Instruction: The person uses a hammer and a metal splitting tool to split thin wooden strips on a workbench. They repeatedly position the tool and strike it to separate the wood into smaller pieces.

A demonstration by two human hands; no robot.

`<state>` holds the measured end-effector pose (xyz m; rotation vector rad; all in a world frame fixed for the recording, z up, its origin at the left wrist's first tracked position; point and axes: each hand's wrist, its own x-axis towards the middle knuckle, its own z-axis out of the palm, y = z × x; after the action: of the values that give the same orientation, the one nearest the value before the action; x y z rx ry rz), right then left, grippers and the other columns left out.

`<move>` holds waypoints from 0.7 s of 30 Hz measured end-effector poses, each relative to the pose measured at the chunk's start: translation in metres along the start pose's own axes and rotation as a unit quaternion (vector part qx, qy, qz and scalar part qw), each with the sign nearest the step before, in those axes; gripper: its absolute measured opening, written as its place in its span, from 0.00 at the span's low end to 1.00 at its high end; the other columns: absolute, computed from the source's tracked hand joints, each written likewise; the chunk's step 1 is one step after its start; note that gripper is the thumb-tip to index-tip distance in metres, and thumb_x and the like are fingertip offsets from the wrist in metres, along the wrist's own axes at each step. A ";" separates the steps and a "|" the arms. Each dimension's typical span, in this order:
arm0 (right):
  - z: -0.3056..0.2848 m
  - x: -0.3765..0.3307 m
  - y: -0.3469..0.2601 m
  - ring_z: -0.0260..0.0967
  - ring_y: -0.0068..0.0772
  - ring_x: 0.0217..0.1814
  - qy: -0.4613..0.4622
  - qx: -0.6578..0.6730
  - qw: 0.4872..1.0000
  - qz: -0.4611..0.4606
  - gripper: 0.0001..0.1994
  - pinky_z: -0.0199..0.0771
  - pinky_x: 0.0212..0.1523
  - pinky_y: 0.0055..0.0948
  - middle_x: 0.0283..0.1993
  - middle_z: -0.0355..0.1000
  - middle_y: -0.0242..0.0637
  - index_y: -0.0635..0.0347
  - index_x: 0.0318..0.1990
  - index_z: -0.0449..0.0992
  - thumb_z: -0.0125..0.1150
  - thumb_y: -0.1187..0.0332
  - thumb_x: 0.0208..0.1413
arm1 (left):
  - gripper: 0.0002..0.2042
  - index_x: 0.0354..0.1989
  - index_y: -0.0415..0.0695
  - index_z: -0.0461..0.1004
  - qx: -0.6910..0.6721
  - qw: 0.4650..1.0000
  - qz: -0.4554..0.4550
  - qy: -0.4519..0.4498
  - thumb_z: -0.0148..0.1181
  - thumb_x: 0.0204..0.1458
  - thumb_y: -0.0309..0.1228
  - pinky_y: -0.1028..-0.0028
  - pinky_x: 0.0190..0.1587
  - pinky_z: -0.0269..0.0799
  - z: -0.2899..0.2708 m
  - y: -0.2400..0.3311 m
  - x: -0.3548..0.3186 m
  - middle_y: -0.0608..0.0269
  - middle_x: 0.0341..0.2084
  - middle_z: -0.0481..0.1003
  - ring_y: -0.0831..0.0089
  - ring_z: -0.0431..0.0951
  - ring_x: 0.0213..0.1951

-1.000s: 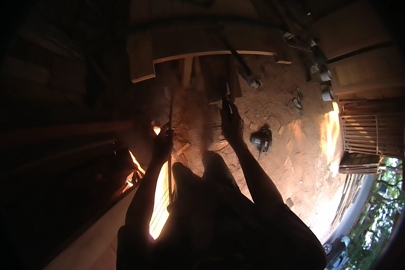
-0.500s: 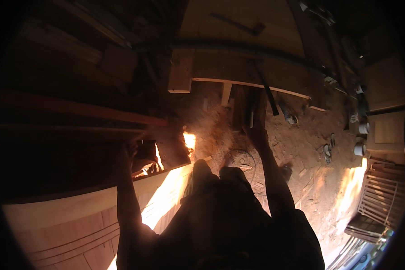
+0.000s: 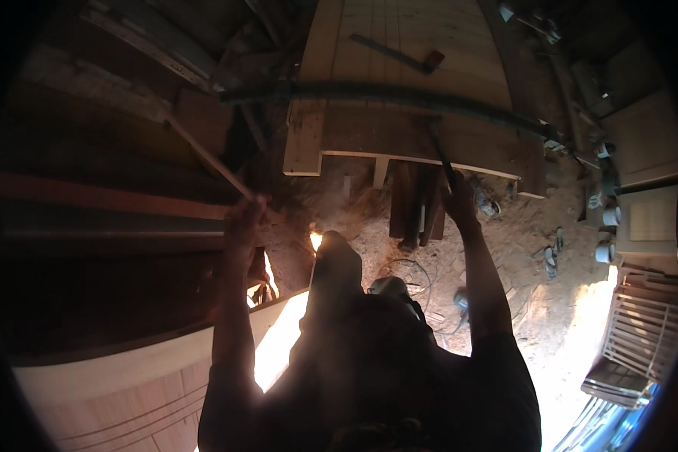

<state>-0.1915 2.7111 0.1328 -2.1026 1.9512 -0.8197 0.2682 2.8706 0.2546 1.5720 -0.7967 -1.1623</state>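
My left hand (image 3: pixel 247 213) is closed around the near end of a thin wooden strip (image 3: pixel 207 157), which slants up and away to the left. My right hand (image 3: pixel 459 202) grips the lower end of a dark, long-handled hammer-like tool (image 3: pixel 441 151); its far end is dim against the wood. That end overlaps the near edge of a wooden door panel (image 3: pixel 407 135) ahead of me. A long dark bar clamp (image 3: pixel 399 93) crosses the panel. Beyond the clamp lies a try square (image 3: pixel 392 53) with a reddish stock.
Dark boards (image 3: pixel 410 203) stand below the panel's near edge. A grooved wooden panel (image 3: pixel 128 392) is at lower left, beside long planks (image 3: pixel 113 226). Sandals (image 3: pixel 554 252), a cable (image 3: pixel 429 275) and scraps lie on the dusty floor. A slatted wooden piece (image 3: pixel 640 324) is at right.
My right hand has moved up and right and taken hold of the dark tool. My left hand has risen from the planks with the thin strip. The picture has brightened.
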 end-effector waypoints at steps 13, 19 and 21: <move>-0.029 -0.084 -0.082 0.68 0.36 0.28 0.034 0.106 0.950 0.292 0.16 0.68 0.33 0.39 0.25 0.72 0.42 0.64 0.36 0.78 0.67 0.58 0.57 | 0.15 0.50 0.40 0.73 -0.070 0.982 0.168 -0.053 0.63 0.62 0.38 0.65 0.51 0.79 0.044 0.101 0.245 0.54 0.42 0.81 0.66 0.83 0.48; -0.040 -0.175 -0.111 0.68 0.32 0.29 0.080 0.061 0.931 0.350 0.12 0.67 0.32 0.36 0.25 0.71 0.38 0.66 0.33 0.78 0.69 0.64 0.56 | 0.15 0.51 0.39 0.73 -0.054 0.986 0.137 -0.077 0.62 0.63 0.36 0.66 0.48 0.81 0.055 0.077 0.287 0.57 0.38 0.82 0.68 0.83 0.46; -0.037 -0.192 -0.119 0.64 0.28 0.27 0.112 0.096 0.909 0.389 0.14 0.65 0.30 0.35 0.23 0.68 0.35 0.66 0.33 0.77 0.70 0.63 0.56 | 0.16 0.53 0.39 0.72 -0.048 0.988 0.125 -0.081 0.61 0.63 0.35 0.67 0.48 0.81 0.055 0.072 0.294 0.55 0.40 0.81 0.67 0.83 0.47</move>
<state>-0.1053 2.9210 0.1657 -0.9842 2.4072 -1.0218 0.3152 2.5674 0.2328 1.2688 -1.0002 -1.1354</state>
